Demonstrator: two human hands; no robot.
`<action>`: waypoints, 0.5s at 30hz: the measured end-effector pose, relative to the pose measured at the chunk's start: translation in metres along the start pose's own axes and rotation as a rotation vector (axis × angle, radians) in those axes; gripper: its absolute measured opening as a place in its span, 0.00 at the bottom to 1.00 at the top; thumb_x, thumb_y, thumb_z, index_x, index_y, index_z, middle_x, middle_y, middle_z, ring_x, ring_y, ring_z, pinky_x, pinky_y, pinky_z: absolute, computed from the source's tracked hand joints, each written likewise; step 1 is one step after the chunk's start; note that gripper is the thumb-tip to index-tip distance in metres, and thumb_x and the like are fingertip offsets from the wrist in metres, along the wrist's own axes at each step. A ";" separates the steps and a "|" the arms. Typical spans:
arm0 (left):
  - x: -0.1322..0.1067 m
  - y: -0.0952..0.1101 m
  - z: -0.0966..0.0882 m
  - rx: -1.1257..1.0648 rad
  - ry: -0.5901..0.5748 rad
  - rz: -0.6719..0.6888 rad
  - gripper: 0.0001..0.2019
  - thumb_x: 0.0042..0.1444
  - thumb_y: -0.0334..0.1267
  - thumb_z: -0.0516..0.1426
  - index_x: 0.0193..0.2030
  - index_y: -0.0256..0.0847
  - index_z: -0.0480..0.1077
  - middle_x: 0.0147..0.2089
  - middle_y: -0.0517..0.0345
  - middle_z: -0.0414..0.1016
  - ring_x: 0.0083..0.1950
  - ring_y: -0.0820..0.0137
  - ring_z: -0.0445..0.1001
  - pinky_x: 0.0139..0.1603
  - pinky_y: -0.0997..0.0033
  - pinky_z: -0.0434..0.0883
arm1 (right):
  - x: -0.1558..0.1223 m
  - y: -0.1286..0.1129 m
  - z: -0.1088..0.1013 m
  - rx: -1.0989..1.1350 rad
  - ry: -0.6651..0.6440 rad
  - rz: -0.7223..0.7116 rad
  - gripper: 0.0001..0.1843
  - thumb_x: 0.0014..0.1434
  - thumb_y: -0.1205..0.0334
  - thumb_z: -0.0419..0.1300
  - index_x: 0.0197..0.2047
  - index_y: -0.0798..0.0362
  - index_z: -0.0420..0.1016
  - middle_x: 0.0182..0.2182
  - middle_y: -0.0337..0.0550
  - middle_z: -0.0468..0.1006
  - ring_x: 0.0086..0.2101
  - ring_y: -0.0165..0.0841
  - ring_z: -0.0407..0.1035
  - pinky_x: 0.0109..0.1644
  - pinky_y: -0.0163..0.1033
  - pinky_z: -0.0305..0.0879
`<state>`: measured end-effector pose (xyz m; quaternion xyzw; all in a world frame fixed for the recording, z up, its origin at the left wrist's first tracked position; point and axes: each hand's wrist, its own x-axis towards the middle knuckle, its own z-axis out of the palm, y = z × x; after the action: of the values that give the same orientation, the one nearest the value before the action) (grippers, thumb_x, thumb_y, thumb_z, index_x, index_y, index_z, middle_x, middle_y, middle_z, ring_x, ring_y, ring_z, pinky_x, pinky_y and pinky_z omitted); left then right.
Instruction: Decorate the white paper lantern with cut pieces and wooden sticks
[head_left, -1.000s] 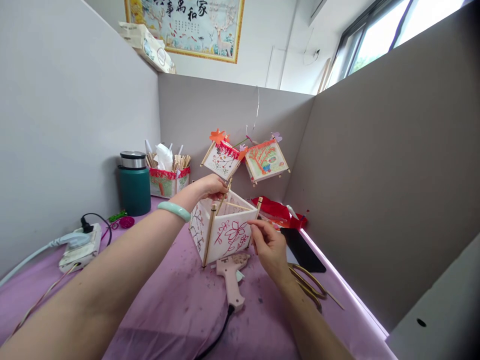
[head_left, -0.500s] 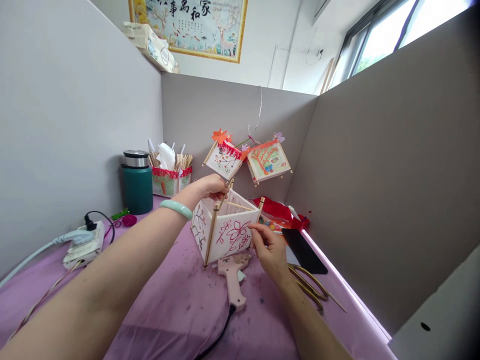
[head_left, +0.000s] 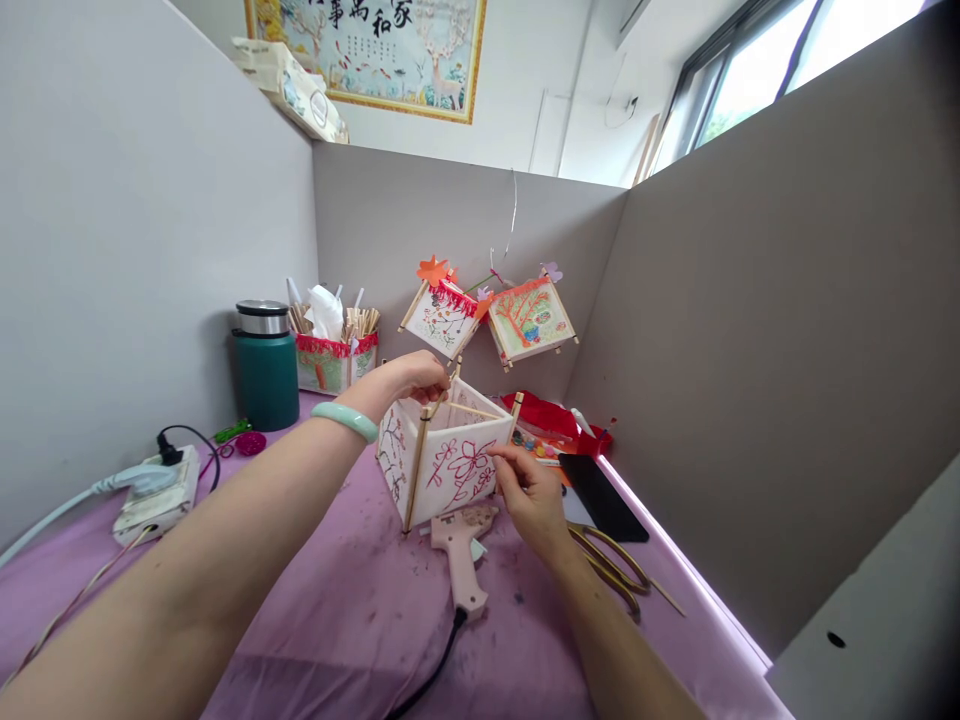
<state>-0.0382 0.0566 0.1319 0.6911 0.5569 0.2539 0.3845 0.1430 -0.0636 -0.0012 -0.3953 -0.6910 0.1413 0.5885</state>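
Observation:
A white paper lantern [head_left: 444,458] with red flower drawings and wooden stick corners stands tilted on the purple table cover [head_left: 352,610]. My left hand [head_left: 418,377], a pale green bangle on its wrist, pinches a stick at the lantern's top back edge. My right hand [head_left: 528,492] has its fingers pinched on the lantern's right front corner, by the stick there. A pink glue gun [head_left: 461,551] lies just in front of the lantern, its black cord running toward me.
Two decorated lanterns [head_left: 491,318] hang at the back. A green flask [head_left: 265,366] and a box of sticks [head_left: 334,349] stand back left, a power strip [head_left: 154,491] at left. Scissors [head_left: 609,569], a black phone [head_left: 599,483] and a red tray [head_left: 553,424] lie right. Grey partitions enclose the desk.
Both hands keep their hold on the lantern. My right hand has shifted slightly left and down along the right corner; the view has wobbled a little.

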 end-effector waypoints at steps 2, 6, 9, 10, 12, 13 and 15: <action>0.000 -0.001 0.000 0.001 -0.004 0.003 0.10 0.47 0.24 0.55 0.39 0.31 0.70 0.19 0.57 0.70 0.17 0.76 0.63 0.20 0.75 0.61 | 0.000 0.000 0.000 -0.009 -0.005 0.005 0.12 0.60 0.58 0.53 0.41 0.53 0.75 0.22 0.37 0.70 0.20 0.27 0.60 0.25 0.32 0.58; 0.000 -0.003 -0.001 -0.005 -0.015 0.006 0.11 0.45 0.25 0.57 0.38 0.31 0.72 0.20 0.55 0.71 0.18 0.75 0.64 0.21 0.75 0.62 | 0.000 -0.001 0.001 -0.027 -0.021 0.017 0.13 0.61 0.57 0.53 0.41 0.53 0.76 0.21 0.37 0.70 0.21 0.28 0.61 0.25 0.33 0.59; 0.000 -0.004 -0.002 -0.012 -0.024 0.023 0.11 0.45 0.25 0.58 0.39 0.31 0.72 0.21 0.55 0.72 0.18 0.75 0.65 0.21 0.74 0.63 | -0.001 -0.002 0.001 -0.036 -0.031 0.016 0.13 0.61 0.58 0.53 0.41 0.53 0.76 0.21 0.37 0.70 0.21 0.28 0.62 0.26 0.33 0.60; -0.001 -0.004 -0.002 -0.010 -0.024 0.029 0.11 0.45 0.26 0.58 0.39 0.31 0.72 0.21 0.55 0.72 0.18 0.75 0.65 0.21 0.74 0.63 | 0.000 -0.002 0.001 -0.037 -0.031 0.013 0.13 0.61 0.58 0.53 0.41 0.53 0.76 0.21 0.37 0.70 0.21 0.28 0.62 0.26 0.33 0.60; -0.001 -0.004 -0.002 0.002 -0.021 0.042 0.11 0.45 0.26 0.58 0.38 0.30 0.72 0.21 0.54 0.72 0.19 0.74 0.66 0.21 0.74 0.64 | 0.000 -0.001 0.001 -0.037 -0.033 0.007 0.13 0.61 0.58 0.53 0.41 0.53 0.76 0.21 0.37 0.69 0.21 0.28 0.62 0.26 0.33 0.60; -0.002 -0.004 -0.002 0.011 -0.020 0.046 0.11 0.45 0.26 0.58 0.38 0.30 0.72 0.21 0.54 0.72 0.19 0.74 0.66 0.21 0.74 0.64 | 0.000 -0.001 0.001 -0.037 -0.037 0.004 0.13 0.61 0.58 0.53 0.41 0.54 0.76 0.20 0.36 0.68 0.21 0.28 0.61 0.25 0.33 0.59; -0.003 -0.003 -0.003 0.034 -0.024 0.049 0.09 0.45 0.26 0.58 0.37 0.30 0.72 0.21 0.53 0.72 0.19 0.73 0.67 0.22 0.73 0.65 | 0.000 -0.001 0.001 -0.038 -0.040 0.001 0.13 0.61 0.58 0.53 0.41 0.54 0.76 0.20 0.36 0.68 0.20 0.28 0.61 0.25 0.33 0.59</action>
<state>-0.0431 0.0549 0.1309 0.7138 0.5396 0.2454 0.3729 0.1418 -0.0638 -0.0010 -0.4037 -0.7050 0.1364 0.5669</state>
